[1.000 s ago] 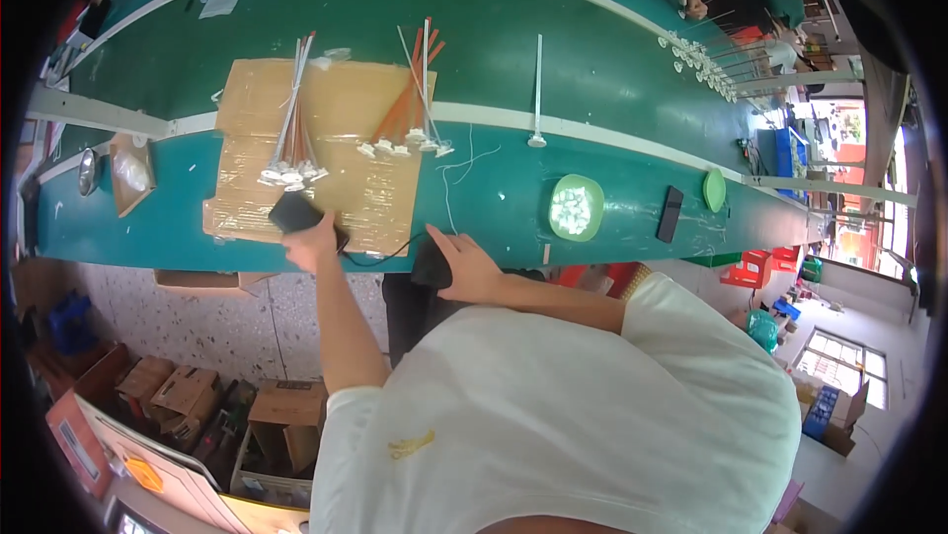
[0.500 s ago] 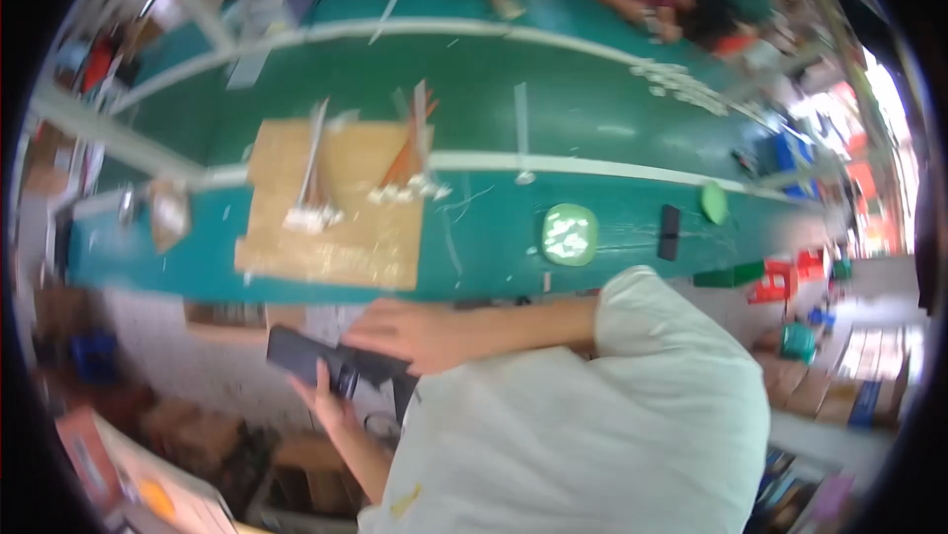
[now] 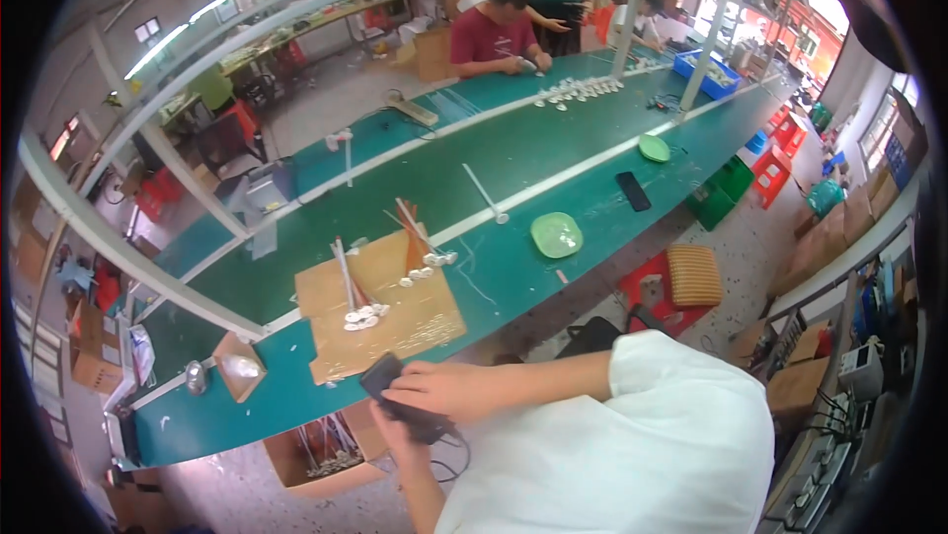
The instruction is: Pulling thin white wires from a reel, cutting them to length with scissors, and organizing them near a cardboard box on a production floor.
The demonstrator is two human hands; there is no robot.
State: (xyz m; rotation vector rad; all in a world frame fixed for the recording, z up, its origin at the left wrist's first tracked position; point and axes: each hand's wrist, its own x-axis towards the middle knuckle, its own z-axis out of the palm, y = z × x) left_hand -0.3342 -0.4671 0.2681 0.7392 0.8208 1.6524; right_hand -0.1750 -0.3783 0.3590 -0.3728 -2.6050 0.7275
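Observation:
Between my hands is a black rectangular device (image 3: 383, 372) with a thin dark cable hanging from its lower end; its exact kind I cannot make out. My left hand (image 3: 400, 435) grips it from below, fingers along its side. Across the top lies my right hand (image 3: 434, 388), its fingers wrapped over the device. Both hands are just in front of the bench's near edge. Beyond them, a flat cardboard sheet (image 3: 425, 322) on the green bench bears two bundles of thin stalks with white round ends, the nearer bundle (image 3: 360, 312) and the farther bundle (image 3: 415, 263).
On the bench are a green dish (image 3: 556, 235), a smaller green dish (image 3: 653, 148), a black phone (image 3: 633, 191) and a blue bin (image 3: 707, 74). Below stands an open carton (image 3: 286, 460) of stalks. A red stool (image 3: 642, 287) is at right. A person in red (image 3: 489, 36) works across the bench.
My view has tilted up and turned, bringing the far room and people in. My hands with the black device now appear nearer the cardboard sheet. Both hands still hold it.

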